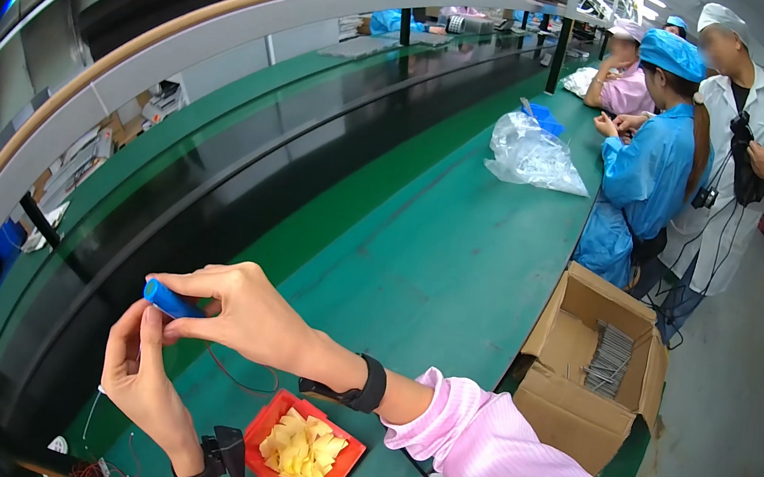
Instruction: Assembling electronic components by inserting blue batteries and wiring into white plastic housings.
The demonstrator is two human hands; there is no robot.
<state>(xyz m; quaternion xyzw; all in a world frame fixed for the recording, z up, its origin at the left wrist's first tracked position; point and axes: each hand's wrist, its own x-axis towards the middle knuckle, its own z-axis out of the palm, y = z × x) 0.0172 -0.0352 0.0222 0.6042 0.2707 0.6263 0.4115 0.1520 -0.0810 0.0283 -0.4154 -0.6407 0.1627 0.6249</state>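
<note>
A small blue cylinder (173, 302), which looks like a wrapped battery cell, is held up over the left side of the green bench. My right hand (249, 317) pinches it between thumb and fingers. Just below its left end, my left hand (144, 393) is closed, with fingertips pressed against the cylinder. A thin red wire (247, 383) runs from near my right hand and loops down toward the bench. Below my left fingers hangs a thin pale wire (91, 410). Beside my left wrist sits a red tray (341, 469) of yellow pieces (302, 450), thin and sheet-like.
A dark conveyor belt (239, 184) runs along the bench's left. Clear plastic bags (537, 158) and a blue bin (545, 119) lie farther up. An open cardboard box (565, 411) with metal rods stands at right. Several co-workers are beyond. Loose wires (100, 472) lie at lower left.
</note>
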